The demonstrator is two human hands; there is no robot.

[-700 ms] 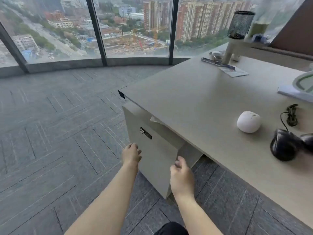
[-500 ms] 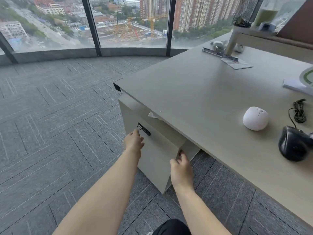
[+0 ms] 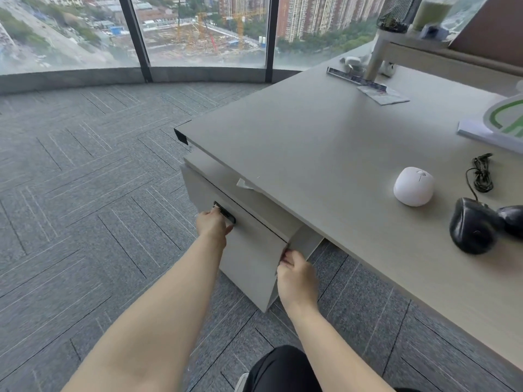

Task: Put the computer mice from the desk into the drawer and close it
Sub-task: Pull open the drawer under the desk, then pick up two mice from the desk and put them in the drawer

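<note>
A white mouse (image 3: 413, 186) lies on the grey desk (image 3: 311, 142) near its right side. A black corded mouse (image 3: 473, 225) sits to the right of it, with another dark mouse (image 3: 513, 219) touching it at the frame edge. Under the desk's left corner stands the drawer unit (image 3: 249, 250) with a black handle (image 3: 225, 213). My left hand (image 3: 212, 226) rests on the drawer front with its fingers at the handle. My right hand (image 3: 297, 274) grips the drawer front's right edge. The drawer's inside is hidden.
A coiled black cable (image 3: 481, 172) lies behind the mice. A white-green object on papers (image 3: 501, 123), a leaflet (image 3: 382, 93) and a small white shelf (image 3: 396, 49) stand at the desk's back. Grey carpet (image 3: 85, 193) runs left to the windows.
My left hand has moved up the drawer front to the handle. My right hand has closed on the front's right edge. The camera has moved closer.
</note>
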